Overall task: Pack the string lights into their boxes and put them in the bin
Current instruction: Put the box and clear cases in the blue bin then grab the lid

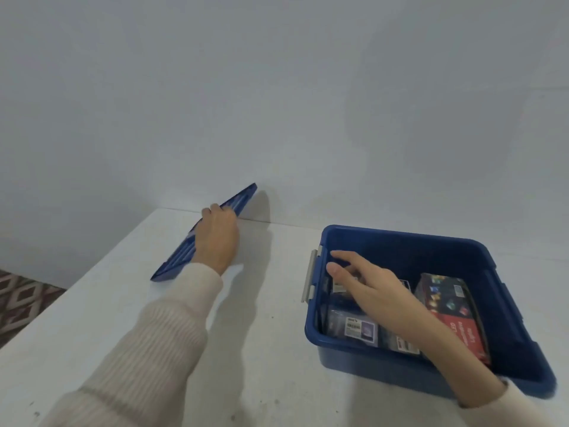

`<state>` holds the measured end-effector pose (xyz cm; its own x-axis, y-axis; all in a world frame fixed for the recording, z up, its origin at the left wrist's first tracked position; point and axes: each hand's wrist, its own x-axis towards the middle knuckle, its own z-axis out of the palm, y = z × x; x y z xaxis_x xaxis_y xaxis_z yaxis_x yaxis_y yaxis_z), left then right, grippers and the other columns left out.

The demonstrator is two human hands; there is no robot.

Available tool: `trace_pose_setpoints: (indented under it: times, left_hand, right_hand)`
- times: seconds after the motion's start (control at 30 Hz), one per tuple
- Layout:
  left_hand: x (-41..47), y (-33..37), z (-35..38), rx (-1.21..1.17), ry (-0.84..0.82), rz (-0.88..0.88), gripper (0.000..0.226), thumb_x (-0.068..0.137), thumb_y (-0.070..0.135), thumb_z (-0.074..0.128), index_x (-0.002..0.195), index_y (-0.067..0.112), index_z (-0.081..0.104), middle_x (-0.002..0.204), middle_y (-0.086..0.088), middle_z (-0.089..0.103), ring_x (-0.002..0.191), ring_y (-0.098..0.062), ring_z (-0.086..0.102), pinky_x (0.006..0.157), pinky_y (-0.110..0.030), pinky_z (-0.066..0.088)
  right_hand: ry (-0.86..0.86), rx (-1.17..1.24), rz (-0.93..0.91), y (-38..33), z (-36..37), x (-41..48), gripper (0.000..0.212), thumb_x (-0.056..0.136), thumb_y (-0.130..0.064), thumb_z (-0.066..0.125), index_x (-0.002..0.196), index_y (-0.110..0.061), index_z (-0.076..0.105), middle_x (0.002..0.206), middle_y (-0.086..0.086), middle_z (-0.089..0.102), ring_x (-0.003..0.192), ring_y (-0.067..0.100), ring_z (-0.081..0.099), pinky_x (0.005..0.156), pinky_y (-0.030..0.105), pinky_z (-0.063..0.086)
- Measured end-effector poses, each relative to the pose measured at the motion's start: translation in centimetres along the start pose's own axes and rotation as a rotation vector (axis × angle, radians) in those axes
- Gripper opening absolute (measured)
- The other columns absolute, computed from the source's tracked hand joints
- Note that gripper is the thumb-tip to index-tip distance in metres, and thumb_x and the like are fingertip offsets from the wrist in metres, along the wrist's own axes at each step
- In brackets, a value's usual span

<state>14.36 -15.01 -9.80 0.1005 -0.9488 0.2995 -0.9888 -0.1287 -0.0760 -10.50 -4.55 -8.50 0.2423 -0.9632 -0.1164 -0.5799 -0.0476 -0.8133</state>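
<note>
Left hand (215, 238): clamped on the blue lid (238, 198). The fingers curl over the lid's upper long edge, and the back of the hand faces the camera. The lid stands tilted on its lower long edge on the bench (261, 349), at the far side, close to the wall (277, 87). It is well apart from the bin. A ribbed cream sleeve (147, 334) covers the left forearm down to the wrist.

Right hand (366, 288): fingers apart and extended, thumb spread, holding nothing. The hand reaches into the blue bin (400, 238) from the near right and lies over the left half of the interior, its fingertips near the left wall. Whether the fingers touch the box beneath them cannot be determined.

Bin contents: several string-light boxes.
- A red box (452, 309) with coloured light graphics lies along the right side.
- A grey box (354, 326) lies at the near left corner.
- Another box (400, 343) lies beside it against the near wall.
- Further boxes are partly hidden under the right hand.

The bin sits on the bench at the right, uncovered. A grey latch (311, 275) is mounted on its left outer wall.

A patterned floor covering (21, 297) is visible beyond the bench's left edge.
</note>
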Motion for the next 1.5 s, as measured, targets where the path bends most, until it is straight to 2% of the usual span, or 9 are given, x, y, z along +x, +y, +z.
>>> trace_pose_setpoints:
  times: [0.2,0.37,0.5,0.73,0.93,1.2,1.33,1.43,1.5]
  left_hand:
    - [0.1,0.6,-15.4,-0.487,0.315,0.047,0.023,0.087,0.005,0.043,0.064,0.005,0.04,0.065,-0.005,0.042,0.067,-0.026,0.043,0.055,-0.033,0.029]
    - [-2.2,2.5,-21.6,-0.86,0.412,0.04,0.02,0.082,0.008,0.048,0.092,-0.001,0.063,0.088,-0.017,0.065,0.078,-0.03,0.057,0.066,-0.04,0.05]
    - [-3.0,5.2,-20.2,-1.345,0.197,-0.059,0.016,0.084,0.007,0.053,0.085,0.016,0.066,0.088,-0.004,0.068,0.083,-0.025,0.064,0.073,-0.041,0.055]
    - [-4.2,9.2,-12.7,-1.75,-0.334,-0.318,0.018,0.086,0.003,0.054,0.098,0.009,0.067,0.083,-0.006,0.069,0.069,-0.019,0.064,0.05,-0.025,0.054]
    - [-4.9,9.9,-8.8,-1.689,-0.416,-0.309,0.033,0.091,0.011,0.056,0.123,0.02,0.057,0.102,0.0,0.068,0.086,-0.017,0.064,0.063,-0.031,0.054]
    - [-4.0,9.3,-8.6,-1.521,-0.455,-0.202,0.03,0.088,0.007,0.059,0.117,0.014,0.06,0.102,-0.005,0.068,0.084,-0.017,0.063,0.062,-0.026,0.05]
    - [-4.9,8.9,-7.6,-1.19,-0.396,-0.069,0.016,0.088,0.013,0.06,0.098,0.004,0.068,0.08,-0.004,0.068,0.064,-0.014,0.063,0.056,-0.022,0.054]
    - [-6.0,8.4,-7.0,-0.985,-0.445,0.018,0.013,0.085,0.013,0.061,0.084,0.005,0.071,0.073,-0.007,0.07,0.05,-0.007,0.064,0.049,-0.014,0.052]
    - [-6.7,8.5,-6.6,-0.858,-0.448,0.055,0.016,0.083,0.013,0.06,0.079,0.002,0.071,0.073,-0.01,0.07,0.056,-0.014,0.066,0.058,-0.022,0.057]
  right_hand:
    - [0.267,0.116,-0.053,-1.1,-3.8,0.6,0.043,0.092,-0.049,0.043,0.132,-0.034,0.045,0.106,-0.009,0.059,0.089,0.0,0.055,0.065,0.008,0.039]
    - [0.476,0.165,-0.079,-1.4,-7.7,1.0,0.044,0.093,-0.046,0.045,0.135,-0.034,0.04,0.122,-0.004,0.052,0.098,0.008,0.052,0.078,0.02,0.041]
    - [0.53,0.303,0.018,0.2,-10.4,0.8,0.056,0.093,-0.049,0.046,0.143,-0.032,0.03,0.126,-0.001,0.05,0.11,0.02,0.053,0.099,0.04,0.044]
    - [0.502,0.84,0.161,3.7,-13.2,-1.8,0.023,0.095,-0.025,0.051,0.104,-0.01,0.066,0.099,0.006,0.073,0.083,0.019,0.07,0.061,0.031,0.055]
    - [0.492,0.761,0.228,5.8,-13.1,-3.6,0.017,0.094,-0.014,0.052,0.101,-0.008,0.066,0.093,0.007,0.069,0.083,0.022,0.063,0.066,0.034,0.053]
    - [0.572,0.764,0.259,5.2,-12.2,-4.8,0.016,0.094,-0.014,0.05,0.098,-0.012,0.065,0.094,0.007,0.07,0.083,0.024,0.065,0.065,0.034,0.052]
    - [0.74,0.433,0.35,5.3,-11.8,-4.8,0.021,0.093,-0.016,0.053,0.11,-0.016,0.064,0.099,0.005,0.067,0.085,0.024,0.063,0.073,0.034,0.051]
    - [0.715,0.12,0.393,5.9,-11.1,-5.4,0.027,0.092,-0.017,0.053,0.117,-0.017,0.062,0.087,0.002,0.062,0.079,0.019,0.057,0.074,0.032,0.043]
    - [0.688,-0.021,0.426,6.4,-10.4,-5.9,0.026,0.091,-0.017,0.053,0.116,-0.015,0.063,0.081,0.002,0.059,0.073,0.017,0.053,0.069,0.031,0.039]
